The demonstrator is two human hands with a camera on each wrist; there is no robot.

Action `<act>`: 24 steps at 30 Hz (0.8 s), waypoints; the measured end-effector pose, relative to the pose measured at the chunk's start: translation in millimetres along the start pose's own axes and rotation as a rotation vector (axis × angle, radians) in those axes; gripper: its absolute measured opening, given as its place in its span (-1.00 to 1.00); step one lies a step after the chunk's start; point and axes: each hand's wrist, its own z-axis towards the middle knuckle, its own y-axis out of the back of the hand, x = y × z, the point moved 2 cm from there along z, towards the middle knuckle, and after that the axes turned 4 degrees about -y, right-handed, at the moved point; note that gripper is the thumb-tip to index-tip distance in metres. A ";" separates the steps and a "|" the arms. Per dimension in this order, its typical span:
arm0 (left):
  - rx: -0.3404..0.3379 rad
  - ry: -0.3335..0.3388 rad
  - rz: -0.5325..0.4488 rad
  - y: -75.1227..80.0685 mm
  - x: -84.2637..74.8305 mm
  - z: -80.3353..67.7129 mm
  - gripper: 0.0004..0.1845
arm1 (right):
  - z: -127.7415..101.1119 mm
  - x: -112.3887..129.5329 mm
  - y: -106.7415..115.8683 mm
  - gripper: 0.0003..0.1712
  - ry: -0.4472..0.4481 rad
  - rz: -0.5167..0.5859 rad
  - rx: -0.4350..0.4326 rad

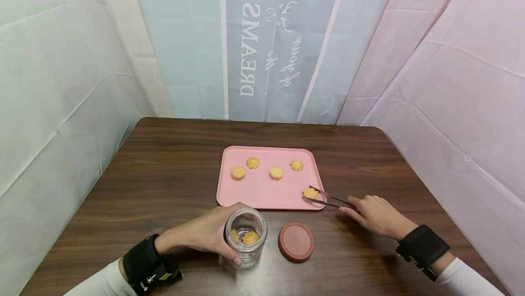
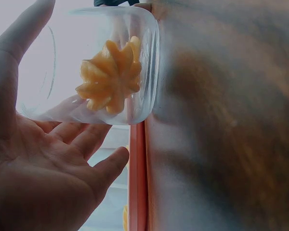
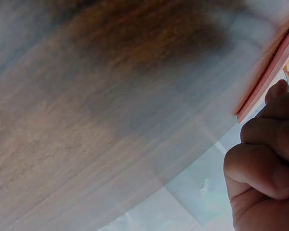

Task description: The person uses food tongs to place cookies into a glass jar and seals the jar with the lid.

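My left hand [image 1: 209, 232] curls round a clear glass jar [image 1: 250, 256] that stands uncovered on the table. Yellow swirl-shaped cookies lie at its bottom; the left wrist view shows one ridged cookie [image 2: 111, 77] through the glass. With my right hand [image 1: 377, 216] I hold metal tongs [image 1: 338, 200], whose tips lie either side of a cookie [image 1: 310, 193] at the near right corner of the pink tray [image 1: 266, 196]. In the right wrist view, curled fingers [image 3: 260, 163] show at the right edge, and the tongs are mostly hidden.
Several more cookies [image 1: 276, 172] lie spread over the tray's far half. A reddish-brown round lid [image 1: 295, 242] rests on the dark wooden table [image 1: 172, 164], just right of the jar. Fabric curtains [image 1: 188, 50] hang behind the table and at both sides.
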 end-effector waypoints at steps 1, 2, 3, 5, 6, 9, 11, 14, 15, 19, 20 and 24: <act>0.000 -0.002 0.001 -0.1 0.0 0.0 -0.08 | -0.1 0.3 0.1 -0.62 0.003 -0.002 -0.003; 0.000 -0.002 0.000 -0.3 0.0 -0.2 -0.08 | -0.3 0.6 0.3 -0.62 0.004 -0.002 -0.008; 0.000 -0.002 0.002 -0.4 0.0 -0.4 -0.08 | -0.5 0.7 0.2 -0.62 0.006 -0.004 -0.012; -0.001 -0.002 0.003 -0.8 0.0 -0.6 -0.08 | -0.7 0.8 -0.1 -0.62 0.002 -0.007 -0.015; -0.001 -0.002 0.004 -0.9 0.0 -0.8 -0.09 | -0.9 0.9 -0.1 -0.62 0.002 -0.008 -0.017; -0.002 0.001 -0.001 -1.5 -0.3 -1.0 -0.09 | -1.2 1.1 0.0 -0.62 0.007 -0.013 -0.023; -0.004 0.001 -0.003 -1.7 -0.6 -1.2 -0.09 | -1.2 1.8 0.7 -0.62 0.011 -0.014 -0.026; -0.007 -0.002 0.000 -2.1 -1.3 -1.3 -0.08 | -1.2 3.3 3.6 -0.61 0.015 -0.011 -0.036; -0.009 -0.002 0.003 -2.0 -1.5 -1.3 -0.08 | -1.2 3.9 5.0 -0.60 0.016 -0.010 -0.042; -0.012 -0.007 0.015 -1.7 -2.0 -1.1 -0.08 | -0.8 6.5 11.8 -0.59 0.025 -0.014 -0.063; -0.012 -0.009 0.017 -1.6 -2.0 -1.0 -0.08 | -0.6 6.9 13.2 -0.59 0.026 -0.016 -0.066; -0.012 -0.015 0.022 -1.2 -1.9 -0.9 -0.08 | -0.1 7.5 16.2 -0.59 0.028 -0.018 -0.065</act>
